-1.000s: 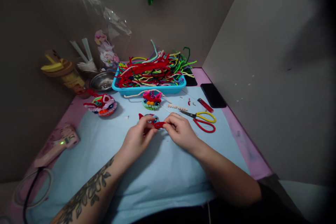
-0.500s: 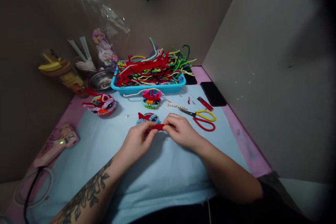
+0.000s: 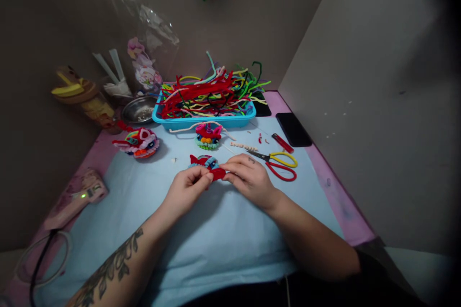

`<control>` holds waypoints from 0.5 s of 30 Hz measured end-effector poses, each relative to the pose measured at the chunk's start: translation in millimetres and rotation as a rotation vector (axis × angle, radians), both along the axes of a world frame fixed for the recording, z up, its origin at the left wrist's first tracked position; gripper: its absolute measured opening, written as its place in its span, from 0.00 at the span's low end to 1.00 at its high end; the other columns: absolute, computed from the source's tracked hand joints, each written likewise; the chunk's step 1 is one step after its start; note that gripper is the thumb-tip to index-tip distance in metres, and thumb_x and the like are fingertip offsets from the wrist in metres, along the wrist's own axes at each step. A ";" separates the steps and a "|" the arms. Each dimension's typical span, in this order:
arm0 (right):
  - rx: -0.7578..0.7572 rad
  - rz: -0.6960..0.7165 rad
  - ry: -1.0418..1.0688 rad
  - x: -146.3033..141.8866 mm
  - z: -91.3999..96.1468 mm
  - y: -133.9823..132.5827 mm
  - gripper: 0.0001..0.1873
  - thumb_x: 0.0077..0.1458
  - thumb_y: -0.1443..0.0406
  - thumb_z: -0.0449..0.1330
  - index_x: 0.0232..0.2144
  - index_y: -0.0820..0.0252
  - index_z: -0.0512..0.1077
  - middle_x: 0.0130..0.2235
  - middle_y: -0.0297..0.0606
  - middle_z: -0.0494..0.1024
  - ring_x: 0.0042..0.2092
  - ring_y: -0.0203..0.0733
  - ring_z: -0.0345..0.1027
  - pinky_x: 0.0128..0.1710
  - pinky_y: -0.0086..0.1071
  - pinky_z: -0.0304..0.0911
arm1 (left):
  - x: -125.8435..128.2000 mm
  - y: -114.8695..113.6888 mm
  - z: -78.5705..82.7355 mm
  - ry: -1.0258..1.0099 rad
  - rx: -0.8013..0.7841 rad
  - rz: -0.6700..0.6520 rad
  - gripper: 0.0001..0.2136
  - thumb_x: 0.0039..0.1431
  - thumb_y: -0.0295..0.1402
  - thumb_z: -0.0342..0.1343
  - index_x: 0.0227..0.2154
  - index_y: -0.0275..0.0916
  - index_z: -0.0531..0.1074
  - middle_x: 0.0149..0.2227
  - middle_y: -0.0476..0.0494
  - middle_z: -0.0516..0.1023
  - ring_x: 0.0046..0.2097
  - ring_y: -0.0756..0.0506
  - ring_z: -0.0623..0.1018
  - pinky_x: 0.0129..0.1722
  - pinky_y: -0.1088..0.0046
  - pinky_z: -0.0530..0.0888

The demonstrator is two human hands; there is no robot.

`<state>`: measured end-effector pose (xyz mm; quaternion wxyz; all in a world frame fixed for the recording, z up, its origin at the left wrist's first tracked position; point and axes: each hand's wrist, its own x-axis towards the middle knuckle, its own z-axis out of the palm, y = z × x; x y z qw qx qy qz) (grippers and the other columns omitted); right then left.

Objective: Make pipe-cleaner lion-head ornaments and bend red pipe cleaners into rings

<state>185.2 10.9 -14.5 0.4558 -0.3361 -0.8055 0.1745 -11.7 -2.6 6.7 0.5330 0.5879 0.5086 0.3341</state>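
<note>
Between my two hands is a small red fuzzy piece that looks like bent pipe cleaner [image 3: 218, 174]. My left hand [image 3: 189, 187] pinches its left end between thumb and fingers. On the other end, the thumb and fingertips of my right hand [image 3: 250, 180] close on it. Just behind the fingers lies a red and blue pipe-cleaner figure [image 3: 203, 160], partly hidden by my hands. Farther back sits a lion-head figure [image 3: 208, 136] in red, pink, orange and mint. A larger lion-head figure [image 3: 139, 143] stands to the left.
A blue tray [image 3: 209, 122] heaped with coloured pipe cleaners stands at the back beside a metal bowl [image 3: 140, 110]. Scissors [image 3: 275, 160] lie right of my hands, near a red clip-like tool [image 3: 282, 143] and a phone [image 3: 293, 129]. A pink glue gun [image 3: 77, 199] rests at left.
The red piece has turned so a broader, rounded face shows. My right hand's fingers have shifted over its edge, and my left hand has moved slightly left.
</note>
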 end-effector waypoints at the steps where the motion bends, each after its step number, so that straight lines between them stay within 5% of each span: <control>1: 0.015 -0.010 -0.003 -0.4 -0.7 -0.4 0.11 0.57 0.67 0.57 0.43 0.55 0.74 0.37 0.41 0.76 0.39 0.41 0.70 0.42 0.37 0.67 | 0.4 -0.3 -0.1 -0.005 -0.006 -0.005 0.14 0.53 0.43 0.54 0.21 0.37 0.65 0.20 0.53 0.62 0.24 0.53 0.61 0.25 0.77 0.59; 9: 0.017 -0.009 0.022 -1.4 -0.2 -0.5 0.10 0.57 0.68 0.57 0.40 0.57 0.76 0.34 0.40 0.76 0.37 0.39 0.70 0.39 0.35 0.67 | 0.3 1.5 -3.5 -0.032 -0.003 -0.038 0.14 0.55 0.41 0.53 0.22 0.37 0.66 0.20 0.53 0.61 0.24 0.53 0.60 0.25 0.77 0.58; 15: -0.284 -0.035 0.101 -6.3 4.8 -2.0 0.10 0.52 0.63 0.62 0.38 0.60 0.74 0.36 0.39 0.73 0.29 0.34 0.64 0.28 0.29 0.64 | 0.8 -4.6 -1.4 0.216 0.262 0.048 0.12 0.59 0.38 0.50 0.26 0.36 0.70 0.24 0.49 0.69 0.27 0.50 0.67 0.28 0.75 0.63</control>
